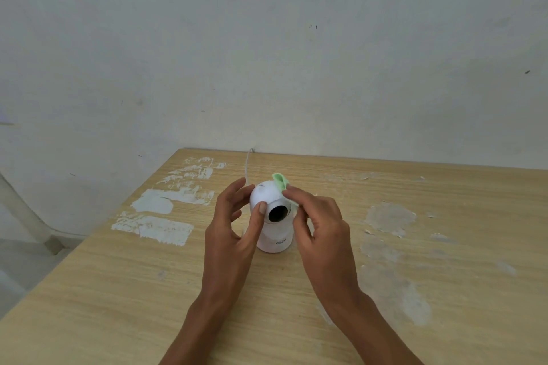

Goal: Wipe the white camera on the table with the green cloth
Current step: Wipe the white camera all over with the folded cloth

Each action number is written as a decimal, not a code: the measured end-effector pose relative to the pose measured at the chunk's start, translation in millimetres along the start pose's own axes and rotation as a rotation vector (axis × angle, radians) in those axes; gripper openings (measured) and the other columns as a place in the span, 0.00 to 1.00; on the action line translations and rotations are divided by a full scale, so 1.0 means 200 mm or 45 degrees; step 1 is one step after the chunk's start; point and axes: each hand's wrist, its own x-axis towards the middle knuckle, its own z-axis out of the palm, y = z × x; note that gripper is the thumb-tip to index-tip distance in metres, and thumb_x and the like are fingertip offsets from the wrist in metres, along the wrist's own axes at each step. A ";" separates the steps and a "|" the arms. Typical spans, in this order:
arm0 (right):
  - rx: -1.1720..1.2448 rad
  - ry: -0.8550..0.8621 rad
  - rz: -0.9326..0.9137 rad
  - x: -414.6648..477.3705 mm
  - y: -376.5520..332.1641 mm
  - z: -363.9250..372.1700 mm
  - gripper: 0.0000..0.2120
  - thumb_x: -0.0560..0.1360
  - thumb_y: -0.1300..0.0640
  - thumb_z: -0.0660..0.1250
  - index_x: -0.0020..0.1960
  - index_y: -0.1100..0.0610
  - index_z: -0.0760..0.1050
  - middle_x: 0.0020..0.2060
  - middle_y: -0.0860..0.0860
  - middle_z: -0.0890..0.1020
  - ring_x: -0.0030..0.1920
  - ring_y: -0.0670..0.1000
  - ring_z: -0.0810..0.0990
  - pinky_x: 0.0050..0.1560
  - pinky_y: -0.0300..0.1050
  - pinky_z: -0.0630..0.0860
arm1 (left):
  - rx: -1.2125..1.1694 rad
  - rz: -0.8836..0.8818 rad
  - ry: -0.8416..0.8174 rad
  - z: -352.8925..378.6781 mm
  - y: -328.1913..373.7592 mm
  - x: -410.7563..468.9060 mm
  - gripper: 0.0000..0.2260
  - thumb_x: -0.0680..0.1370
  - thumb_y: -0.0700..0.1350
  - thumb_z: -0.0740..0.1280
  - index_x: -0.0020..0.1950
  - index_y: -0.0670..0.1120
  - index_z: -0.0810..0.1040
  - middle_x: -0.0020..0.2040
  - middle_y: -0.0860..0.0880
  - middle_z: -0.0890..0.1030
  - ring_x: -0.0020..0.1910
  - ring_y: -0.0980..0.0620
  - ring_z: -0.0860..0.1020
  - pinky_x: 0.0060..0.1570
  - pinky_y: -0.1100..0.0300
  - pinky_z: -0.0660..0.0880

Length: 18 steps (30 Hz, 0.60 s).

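Single head view, wide-angle: looks forward and down over desk (385, 246) toward wall (267, 53), close in.

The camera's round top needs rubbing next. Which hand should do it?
The right hand: it already pinches the green cloth against the white camera. The left hand only steadies the camera's side.

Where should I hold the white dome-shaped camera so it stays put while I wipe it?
Grip the white dome-shaped camera low on its cylindrical base, from the left with the left hand. It stands upright; the base is straight-sided, the head round.
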 end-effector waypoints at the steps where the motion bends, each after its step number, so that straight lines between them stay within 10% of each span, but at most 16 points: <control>1: -0.028 -0.007 -0.057 0.00 -0.02 0.00 0.19 0.78 0.67 0.65 0.65 0.54 0.79 0.54 0.48 0.81 0.54 0.47 0.80 0.53 0.37 0.78 | -0.003 -0.001 -0.001 0.00 0.00 0.00 0.23 0.78 0.53 0.69 0.73 0.55 0.70 0.62 0.67 0.79 0.62 0.66 0.77 0.57 0.72 0.74; 13: -0.052 -0.034 -0.169 -0.02 -0.02 0.00 0.19 0.76 0.71 0.65 0.63 0.56 0.79 0.55 0.46 0.83 0.58 0.46 0.78 0.55 0.36 0.77 | -0.014 0.007 -0.006 0.00 0.00 0.00 0.23 0.78 0.51 0.69 0.73 0.53 0.70 0.64 0.61 0.80 0.63 0.63 0.78 0.62 0.63 0.75; 18: 0.027 0.030 0.118 0.01 0.01 0.02 0.20 0.77 0.70 0.64 0.64 0.53 0.80 0.55 0.46 0.82 0.58 0.44 0.79 0.56 0.31 0.75 | -0.019 -0.020 -0.012 0.00 0.00 0.00 0.24 0.78 0.53 0.69 0.73 0.54 0.70 0.64 0.61 0.80 0.63 0.65 0.78 0.60 0.69 0.75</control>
